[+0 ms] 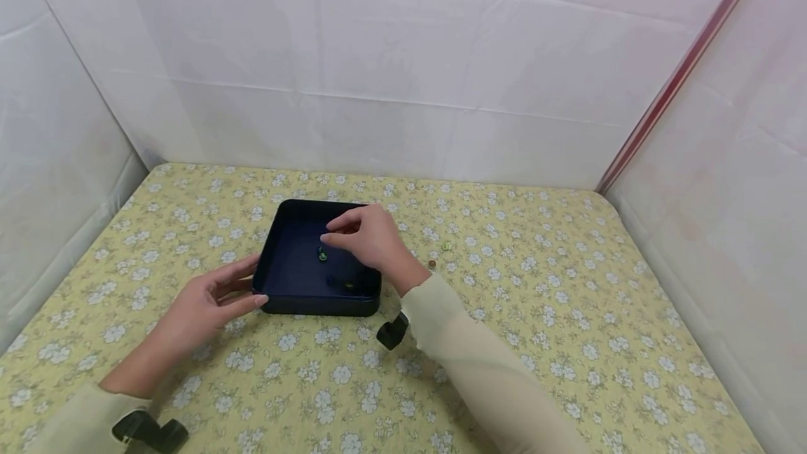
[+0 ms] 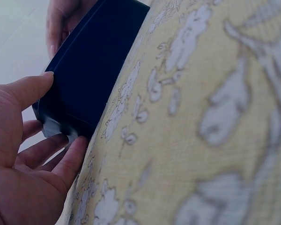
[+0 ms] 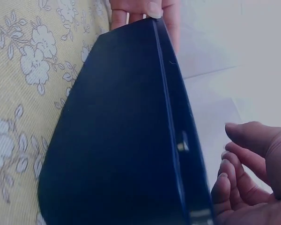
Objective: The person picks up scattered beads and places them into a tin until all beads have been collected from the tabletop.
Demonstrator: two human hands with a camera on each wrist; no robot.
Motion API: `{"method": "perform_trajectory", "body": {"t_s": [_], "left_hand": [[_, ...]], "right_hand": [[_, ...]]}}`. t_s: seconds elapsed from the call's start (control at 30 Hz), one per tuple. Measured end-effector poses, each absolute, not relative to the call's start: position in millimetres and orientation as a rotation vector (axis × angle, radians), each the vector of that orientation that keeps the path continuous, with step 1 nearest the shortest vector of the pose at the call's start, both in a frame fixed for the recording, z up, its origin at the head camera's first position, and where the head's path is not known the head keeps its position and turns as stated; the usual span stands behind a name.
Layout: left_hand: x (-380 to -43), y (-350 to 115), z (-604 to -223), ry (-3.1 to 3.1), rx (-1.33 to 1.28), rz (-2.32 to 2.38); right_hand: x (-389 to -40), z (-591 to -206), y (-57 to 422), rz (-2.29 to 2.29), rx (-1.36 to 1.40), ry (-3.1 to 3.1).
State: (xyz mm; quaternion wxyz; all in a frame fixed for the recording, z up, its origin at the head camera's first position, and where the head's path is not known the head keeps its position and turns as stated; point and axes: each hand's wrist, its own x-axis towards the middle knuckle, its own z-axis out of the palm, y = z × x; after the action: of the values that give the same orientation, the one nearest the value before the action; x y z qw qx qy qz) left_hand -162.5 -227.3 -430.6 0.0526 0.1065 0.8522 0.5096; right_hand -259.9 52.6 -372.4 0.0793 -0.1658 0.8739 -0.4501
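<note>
A shallow, dark navy square tray [image 1: 293,305] rests on the table with its open side up. My left hand [image 1: 204,303] grips its near left corner, the thumb along the front wall and the other fingers at the left side. Over the tray's right half is my right hand [image 1: 372,237], its thumb and fingertips slightly apart. Nothing shows between those fingertips in the right wrist view. Inside the tray lie a small green piece [image 1: 323,256] and a small yellowish piece [image 1: 349,286], both too small to identify.
A flowered yellow cloth [image 1: 542,342] covers the table. To the tray's right lie a small round brown piece [image 1: 431,264] and a small pale green piece [image 1: 446,246]. White sheeting [image 1: 391,54] stands behind and at both sides.
</note>
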Motion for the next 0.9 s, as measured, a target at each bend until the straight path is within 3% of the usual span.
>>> {"method": "perform_trajectory", "body": {"t_s": [0.9], "left_hand": [[-162.4, -226.2, -430.3, 2.582, 0.318, 1.565]], "right_hand": [[-252.1, -395.8, 141.6, -1.774, -0.566, 2.652]]}}
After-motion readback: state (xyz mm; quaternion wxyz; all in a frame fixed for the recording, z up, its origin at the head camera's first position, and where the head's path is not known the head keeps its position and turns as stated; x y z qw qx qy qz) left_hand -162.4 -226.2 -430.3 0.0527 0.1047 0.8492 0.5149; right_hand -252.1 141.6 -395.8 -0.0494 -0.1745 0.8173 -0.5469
